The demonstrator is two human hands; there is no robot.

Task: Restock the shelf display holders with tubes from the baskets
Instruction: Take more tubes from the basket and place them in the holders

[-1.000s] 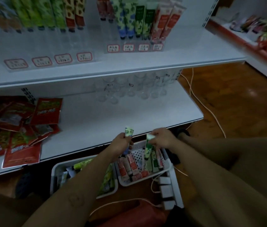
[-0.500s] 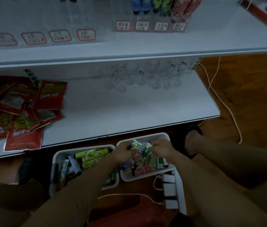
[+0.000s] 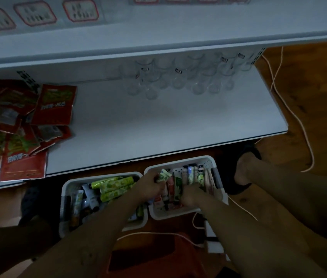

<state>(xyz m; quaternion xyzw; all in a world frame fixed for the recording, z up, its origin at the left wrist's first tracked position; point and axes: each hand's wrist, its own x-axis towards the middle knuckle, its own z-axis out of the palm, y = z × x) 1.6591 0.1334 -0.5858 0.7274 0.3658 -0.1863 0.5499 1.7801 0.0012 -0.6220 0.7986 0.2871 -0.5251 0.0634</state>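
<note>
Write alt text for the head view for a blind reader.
Both hands are in the right basket on the floor: the left hand holds a green-patterned tube, the right hand reaches among the other tubes. Above, a white shelf carries clear holders and red packets.

Dim indoor scene with a cool grey-blue cast. The white lower shelf point(image 3: 168, 121) is the brightest surface, softly and evenly lit, without glare. Deep shadow lies under its front edge, over the baskets point(image 3: 180, 163) and in the bottom left corner. A pale green tube point(image 3: 164, 175) pinched in the left hand point(image 3: 149, 186) catches some light. Price labels point(image 3: 80, 10) at the top are blurred and unreadable. Shelf edges bow from wide-angle distortion.
</note>
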